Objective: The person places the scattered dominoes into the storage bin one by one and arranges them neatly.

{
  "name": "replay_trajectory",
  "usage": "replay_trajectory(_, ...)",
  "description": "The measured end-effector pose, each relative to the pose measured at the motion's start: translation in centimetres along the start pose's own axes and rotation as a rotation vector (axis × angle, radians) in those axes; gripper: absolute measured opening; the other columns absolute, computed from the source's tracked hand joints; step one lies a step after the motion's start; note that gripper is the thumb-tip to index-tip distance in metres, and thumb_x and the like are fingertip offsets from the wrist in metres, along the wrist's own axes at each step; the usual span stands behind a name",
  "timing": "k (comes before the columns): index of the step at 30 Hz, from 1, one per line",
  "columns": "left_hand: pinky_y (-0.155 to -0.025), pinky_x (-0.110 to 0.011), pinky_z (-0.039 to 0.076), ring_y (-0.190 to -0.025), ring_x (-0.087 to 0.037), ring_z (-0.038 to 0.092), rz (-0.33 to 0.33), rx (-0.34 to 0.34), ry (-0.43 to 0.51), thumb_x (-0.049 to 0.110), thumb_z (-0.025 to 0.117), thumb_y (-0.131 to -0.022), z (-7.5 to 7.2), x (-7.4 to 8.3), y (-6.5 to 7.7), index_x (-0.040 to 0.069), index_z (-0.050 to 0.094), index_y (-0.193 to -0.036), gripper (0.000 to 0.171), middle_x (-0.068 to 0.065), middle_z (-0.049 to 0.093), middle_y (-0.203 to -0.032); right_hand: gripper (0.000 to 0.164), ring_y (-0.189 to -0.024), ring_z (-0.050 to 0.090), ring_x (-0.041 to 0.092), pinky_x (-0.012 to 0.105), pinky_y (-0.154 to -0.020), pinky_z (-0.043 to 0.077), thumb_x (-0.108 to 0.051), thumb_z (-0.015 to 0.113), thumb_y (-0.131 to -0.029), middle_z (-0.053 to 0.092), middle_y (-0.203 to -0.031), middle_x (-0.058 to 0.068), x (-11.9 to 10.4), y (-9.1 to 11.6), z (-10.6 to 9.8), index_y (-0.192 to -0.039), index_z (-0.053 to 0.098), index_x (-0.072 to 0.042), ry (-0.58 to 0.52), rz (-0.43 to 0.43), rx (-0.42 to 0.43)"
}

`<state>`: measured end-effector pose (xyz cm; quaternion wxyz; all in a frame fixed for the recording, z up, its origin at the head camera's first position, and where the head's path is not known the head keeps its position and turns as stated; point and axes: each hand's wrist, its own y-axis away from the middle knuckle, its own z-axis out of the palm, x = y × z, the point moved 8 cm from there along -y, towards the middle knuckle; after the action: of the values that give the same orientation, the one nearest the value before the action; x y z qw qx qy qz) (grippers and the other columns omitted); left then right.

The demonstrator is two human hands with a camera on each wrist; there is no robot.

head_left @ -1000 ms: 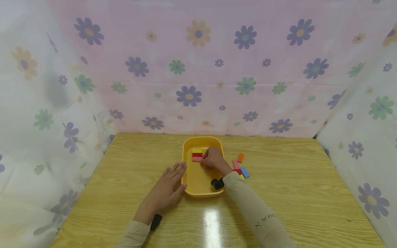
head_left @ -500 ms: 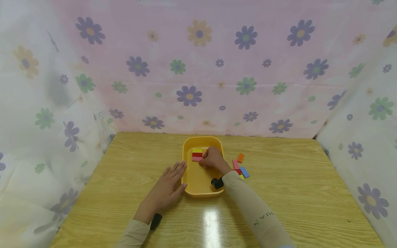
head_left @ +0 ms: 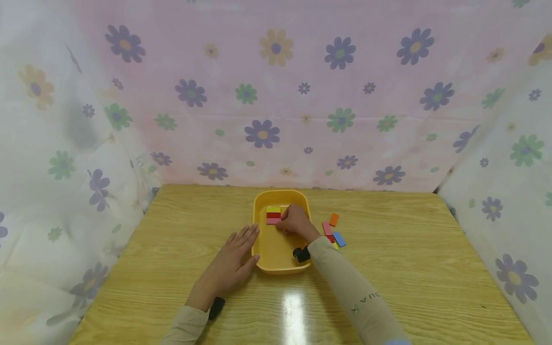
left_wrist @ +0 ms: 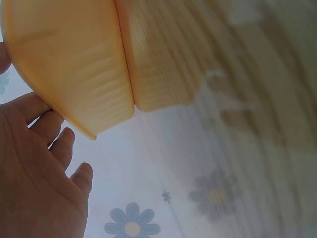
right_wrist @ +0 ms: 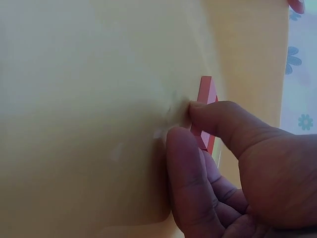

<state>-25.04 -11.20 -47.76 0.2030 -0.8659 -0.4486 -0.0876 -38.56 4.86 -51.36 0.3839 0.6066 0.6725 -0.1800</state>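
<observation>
In the head view a yellow plastic tray (head_left: 276, 251) stands on the wooden table. Inside it, towards the back, a yellow block (head_left: 273, 209), a red block (head_left: 273, 215) and a pink block (head_left: 272, 221) lie side by side in a row. My right hand (head_left: 297, 223) reaches into the tray and holds the pink block by its right end; the right wrist view shows the thumb against the pink block (right_wrist: 205, 96), with the other fingers curled by its near end. My left hand (head_left: 230, 263) lies at the tray's left side, fingers extended and fingertips at the rim.
Right of the tray lie an orange block (head_left: 334, 220), a second pink block (head_left: 327, 228), a blue block (head_left: 339, 239), and a red one and a yellow one partly hidden by the right forearm. Flowered cloth (head_left: 263, 134) walls the table (head_left: 401, 249) at back and sides.
The pink block in the tray has straightened slightly and now sits flush along the red one. My right hand has shifted very little; the left hand stays put.
</observation>
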Motion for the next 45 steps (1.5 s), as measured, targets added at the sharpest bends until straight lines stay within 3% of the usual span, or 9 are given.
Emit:
replay_trajectory(8,-0.113,-0.050,0.016,-0.142,-0.023,0.017,0.006,0.006,-0.011,0.041,0.043,-0.097,0.0,0.0,-0.1,0.011,0.023,-0.149,0.063,-0.001,0.020,-0.155,0.038,-0.039,0.045,0.014,0.021,-0.038,0.034,-0.028,0.078,-0.076,0.049,-0.045,0.001,-0.4,0.2,0.3,-0.054,0.054,-0.007,0.052,0.019,-0.022)
replay_trajectory(23,-0.114,-0.050,0.015,-0.142,-0.021,0.015,-0.006,-0.009,-0.010,0.044,0.039,-0.098,0.1,0.1,0.0,0.011,0.024,-0.148,0.062,0.001,0.019,-0.155,0.046,-0.033,0.039,0.014,0.021,-0.034,0.028,-0.025,0.076,-0.078,0.045,-0.039,0.001,-0.3,0.0,0.6,-0.045,0.049,-0.008,0.056,0.021,-0.029)
replay_trajectory(35,-0.113,-0.051,0.016,-0.142,-0.022,0.017,-0.008,0.001,-0.012,0.038,0.047,-0.096,0.0,0.1,0.0,0.011,0.025,-0.148,0.063,-0.001,0.021,-0.154,0.047,-0.035,0.040,0.012,0.021,-0.034,0.027,-0.024,0.077,-0.076,0.045,-0.039,0.000,-1.2,0.6,-0.2,-0.044,0.046,-0.010,0.107,-0.002,-0.019)
replay_trajectory(38,-0.112,-0.052,0.017,-0.142,-0.023,0.018,-0.004,0.004,-0.012,0.037,0.048,-0.096,0.0,0.2,0.0,0.010,0.025,-0.148,0.063,-0.001,0.021,-0.154,0.037,-0.039,0.046,0.012,0.020,-0.038,0.034,-0.023,0.075,-0.079,0.050,-0.049,0.000,-2.3,1.7,-1.6,-0.055,0.051,-0.008,0.093,-0.036,-0.014)
replay_trajectory(41,-0.112,-0.053,0.017,-0.141,-0.024,0.018,0.003,0.009,-0.013,0.037,0.047,-0.096,-0.1,0.2,-0.1,0.009,0.026,-0.148,0.062,-0.002,0.021,-0.154,0.022,-0.051,0.057,0.016,0.023,-0.046,0.046,-0.025,0.072,-0.082,0.058,-0.067,0.003,-3.6,3.1,-3.6,-0.076,0.061,-0.006,0.053,-0.092,0.016)
replay_trajectory(43,-0.112,-0.052,0.017,-0.141,-0.024,0.018,0.005,0.006,-0.011,0.038,0.047,-0.097,-0.1,0.3,-0.1,0.009,0.026,-0.148,0.062,-0.002,0.021,-0.154,0.021,-0.061,0.061,0.020,0.026,-0.053,0.051,-0.026,0.070,-0.083,0.062,-0.080,0.004,-4.2,4.2,-5.2,-0.092,0.064,-0.008,0.020,-0.135,0.046)
replay_trajectory(45,-0.112,-0.052,0.017,-0.141,-0.025,0.018,0.006,-0.001,-0.014,0.040,0.044,-0.097,-0.1,0.3,-0.1,0.009,0.025,-0.148,0.062,-0.002,0.021,-0.154,0.022,-0.066,0.062,0.023,0.029,-0.056,0.052,-0.025,0.068,-0.085,0.064,-0.085,0.007,-4.5,5.3,-6.6,-0.098,0.066,-0.007,-0.023,-0.196,0.074)
